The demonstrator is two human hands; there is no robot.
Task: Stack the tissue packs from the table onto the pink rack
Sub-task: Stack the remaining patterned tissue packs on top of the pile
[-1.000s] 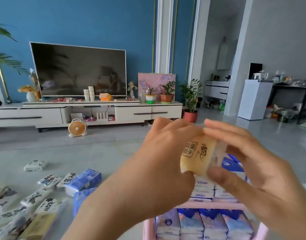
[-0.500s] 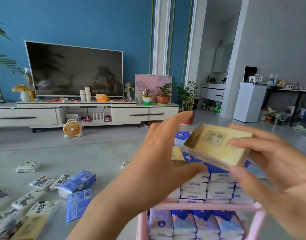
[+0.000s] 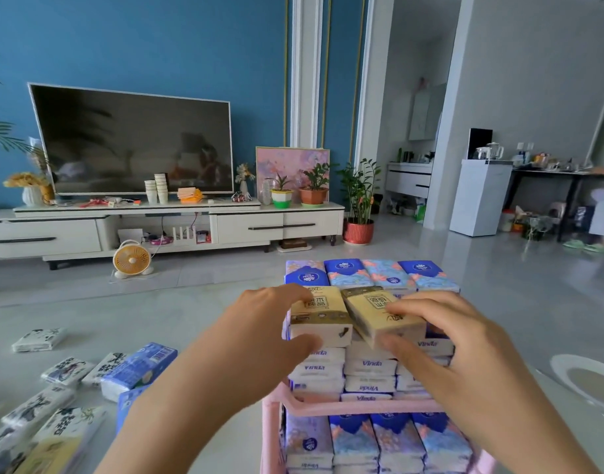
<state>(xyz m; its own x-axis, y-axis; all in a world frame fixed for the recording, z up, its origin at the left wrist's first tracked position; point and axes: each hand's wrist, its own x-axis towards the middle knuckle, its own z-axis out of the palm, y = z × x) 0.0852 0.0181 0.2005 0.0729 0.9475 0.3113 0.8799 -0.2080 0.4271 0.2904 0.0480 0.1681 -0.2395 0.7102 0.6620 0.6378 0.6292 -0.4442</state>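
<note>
Two yellow tissue packs lie side by side on top of the stack on the pink rack (image 3: 328,405). My left hand (image 3: 259,336) holds the left yellow pack (image 3: 316,314) between thumb and fingers. My right hand (image 3: 444,340) holds the right yellow pack (image 3: 372,307), thumb at its near end and fingers over its top. Blue and white packs (image 3: 369,366) fill the rack's top shelf under them, with a blue row (image 3: 372,273) behind. More blue packs (image 3: 376,443) stand on the lower shelf.
Several loose tissue packs (image 3: 71,374), blue and black-and-white, lie on the grey table surface at the lower left. A white round object (image 3: 588,381) sits at the right. Beyond are a TV cabinet (image 3: 157,227), a small fan (image 3: 131,260) and potted plants.
Both hands have come down from mid-air with the yellow pack, which now lies on the stack beside another yellow pack. My left hand has shifted onto the left pack.
</note>
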